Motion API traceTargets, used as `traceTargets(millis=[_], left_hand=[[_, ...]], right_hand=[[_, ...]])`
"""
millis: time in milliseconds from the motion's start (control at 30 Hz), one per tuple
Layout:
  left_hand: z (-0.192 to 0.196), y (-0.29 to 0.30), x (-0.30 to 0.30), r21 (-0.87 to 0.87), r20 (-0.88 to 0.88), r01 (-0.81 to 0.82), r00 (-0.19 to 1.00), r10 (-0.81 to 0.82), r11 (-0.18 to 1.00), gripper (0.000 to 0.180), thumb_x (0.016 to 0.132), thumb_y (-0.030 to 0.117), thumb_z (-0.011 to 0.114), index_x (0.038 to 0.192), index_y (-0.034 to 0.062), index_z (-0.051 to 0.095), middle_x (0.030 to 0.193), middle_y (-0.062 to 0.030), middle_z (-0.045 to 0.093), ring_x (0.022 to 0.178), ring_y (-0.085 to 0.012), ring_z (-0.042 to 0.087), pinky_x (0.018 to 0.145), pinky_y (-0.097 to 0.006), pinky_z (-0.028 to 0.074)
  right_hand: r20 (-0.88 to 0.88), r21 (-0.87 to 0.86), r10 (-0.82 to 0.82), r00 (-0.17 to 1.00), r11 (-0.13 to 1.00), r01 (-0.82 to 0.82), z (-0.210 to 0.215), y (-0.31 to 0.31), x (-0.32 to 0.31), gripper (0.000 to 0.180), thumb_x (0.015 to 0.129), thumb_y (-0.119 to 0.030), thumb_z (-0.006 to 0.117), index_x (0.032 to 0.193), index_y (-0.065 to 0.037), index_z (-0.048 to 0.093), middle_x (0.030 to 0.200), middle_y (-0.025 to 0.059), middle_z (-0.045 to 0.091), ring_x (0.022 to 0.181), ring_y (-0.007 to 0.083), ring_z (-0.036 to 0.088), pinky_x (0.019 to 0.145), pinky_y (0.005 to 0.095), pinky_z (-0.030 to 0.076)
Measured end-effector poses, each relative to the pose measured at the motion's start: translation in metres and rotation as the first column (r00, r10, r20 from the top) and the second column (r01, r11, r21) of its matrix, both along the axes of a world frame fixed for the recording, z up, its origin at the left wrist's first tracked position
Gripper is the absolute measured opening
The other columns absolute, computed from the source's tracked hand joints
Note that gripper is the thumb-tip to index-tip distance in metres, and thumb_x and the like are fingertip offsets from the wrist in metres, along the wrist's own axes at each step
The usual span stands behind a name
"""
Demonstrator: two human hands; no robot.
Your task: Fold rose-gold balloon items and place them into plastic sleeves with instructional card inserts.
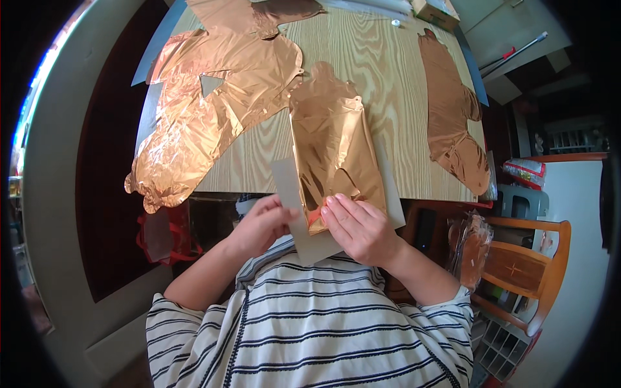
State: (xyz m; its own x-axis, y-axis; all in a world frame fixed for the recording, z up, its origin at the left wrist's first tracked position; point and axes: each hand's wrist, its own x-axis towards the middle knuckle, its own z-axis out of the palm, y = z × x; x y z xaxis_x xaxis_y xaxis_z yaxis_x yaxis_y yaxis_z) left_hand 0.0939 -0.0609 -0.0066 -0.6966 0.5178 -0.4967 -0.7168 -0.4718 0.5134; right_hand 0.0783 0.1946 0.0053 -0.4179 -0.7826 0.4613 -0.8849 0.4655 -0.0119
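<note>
A copper-coloured foil balloon, flat and folded into a long strip, lies over a grey cardboard sheet that juts past the table's near edge towards me. My right hand lies flat on the strip's near end, its fingers stretched out and pressing on the foil. My left hand is at the cardboard's left edge with fingers curled in; the fingertips are slightly blurred, and whether anything is between them cannot be made out. The strip's far end spreads into rounded lobes with small tabs.
A large unfolded foil balloon covers the wooden table's left side. Another foil piece lies along the right edge. A cardboard box and a small white cap are at the back. A wooden chair stands at right.
</note>
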Motion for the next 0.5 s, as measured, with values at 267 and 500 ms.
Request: traceTargets(millis=[267,500], left_hand=[[0.013,0.016,-0.011,-0.337,-0.231,-0.122,0.972,0.044,0.934,0.030,0.101,0.013,0.065,0.129,0.0036,0.056,0.106,-0.0006,0.065,0.095,-0.0075,0.062,0.085,-0.028,0.053],[0.010,0.017,-0.012,-0.346,-0.170,-0.148,0.981,0.093,0.926,0.020,0.103,0.018,0.063,0.112,0.0009,0.066,0.099,-0.0048,0.071,0.086,-0.0115,0.068,0.077,-0.027,0.057]], right_hand=[[-0.045,-0.013,0.038,0.998,0.999,-0.038,0.003,-0.005,0.003,0.031,0.087,-0.015,0.060,0.109,0.004,0.071,0.113,0.0201,0.073,0.106,0.0312,0.070,0.082,0.0372,0.057],[-0.006,-0.011,0.085,0.996,0.996,-0.085,0.008,-0.012,0.009,0.036,0.079,-0.012,0.062,0.110,0.005,0.072,0.113,0.0202,0.072,0.107,0.0318,0.070,0.083,0.0379,0.059]])
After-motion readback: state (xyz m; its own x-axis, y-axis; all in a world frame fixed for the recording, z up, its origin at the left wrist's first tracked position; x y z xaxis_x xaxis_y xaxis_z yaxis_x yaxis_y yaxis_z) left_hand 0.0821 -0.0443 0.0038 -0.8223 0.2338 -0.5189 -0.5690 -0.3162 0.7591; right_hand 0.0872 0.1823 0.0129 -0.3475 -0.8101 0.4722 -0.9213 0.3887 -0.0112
